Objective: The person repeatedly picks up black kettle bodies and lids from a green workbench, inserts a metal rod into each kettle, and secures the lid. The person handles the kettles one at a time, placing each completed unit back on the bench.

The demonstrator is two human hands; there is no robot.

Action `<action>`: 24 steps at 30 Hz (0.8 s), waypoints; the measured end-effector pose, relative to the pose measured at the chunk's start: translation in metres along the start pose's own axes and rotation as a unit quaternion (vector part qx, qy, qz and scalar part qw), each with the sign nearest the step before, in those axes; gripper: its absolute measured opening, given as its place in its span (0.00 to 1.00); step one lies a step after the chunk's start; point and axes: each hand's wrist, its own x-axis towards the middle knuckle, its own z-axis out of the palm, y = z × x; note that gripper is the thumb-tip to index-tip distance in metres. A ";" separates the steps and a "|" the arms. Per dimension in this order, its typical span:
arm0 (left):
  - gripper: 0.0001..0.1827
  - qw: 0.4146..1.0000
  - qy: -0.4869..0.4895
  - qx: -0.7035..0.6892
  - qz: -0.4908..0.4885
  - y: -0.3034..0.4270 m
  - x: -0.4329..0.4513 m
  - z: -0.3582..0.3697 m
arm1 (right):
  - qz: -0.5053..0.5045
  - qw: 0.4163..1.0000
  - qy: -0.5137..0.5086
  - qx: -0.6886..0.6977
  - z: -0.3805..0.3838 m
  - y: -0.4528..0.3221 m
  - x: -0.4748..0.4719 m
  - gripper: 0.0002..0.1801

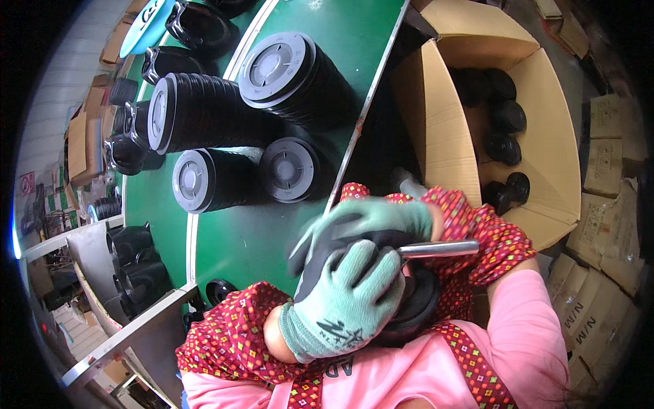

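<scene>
My left hand (352, 301), in a pale green knit glove with a dark coated palm, is curled at the edge of a round black part (416, 307) held against my torso. The hand hides much of this part. A shiny metal rod (439, 249) juts to the right from beside the left fingertips; its inner end is covered. Just beyond, my right hand (368, 222), gloved alike, is motion-blurred and overlaps the left. What its fingers grip cannot be seen. Past both hands, stacks of black ribbed round parts with grey discs (286, 168) lie and stand on a green table (255, 245).
An open cardboard box (546, 148) with several black parts stands at right, beside the table's metal edge (373, 97). Glossy black housings (202, 28) line the far left. A white metal frame (127, 327) crosses lower left. Stacked cartons (603, 225) stand at far right.
</scene>
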 end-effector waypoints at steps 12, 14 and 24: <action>0.28 0.991 -0.127 -0.007 -0.030 0.035 0.063 0.055 | -0.215 0.960 -0.161 -0.071 -0.001 0.019 0.038 0.20; 0.28 0.990 -0.130 -0.032 -0.035 0.032 0.063 0.060 | -0.224 0.959 -0.164 -0.061 0.001 0.021 0.038 0.21; 0.22 0.966 -0.052 -0.255 0.007 0.023 0.052 0.055 | -0.380 0.905 -0.109 -0.157 -0.007 0.034 0.025 0.17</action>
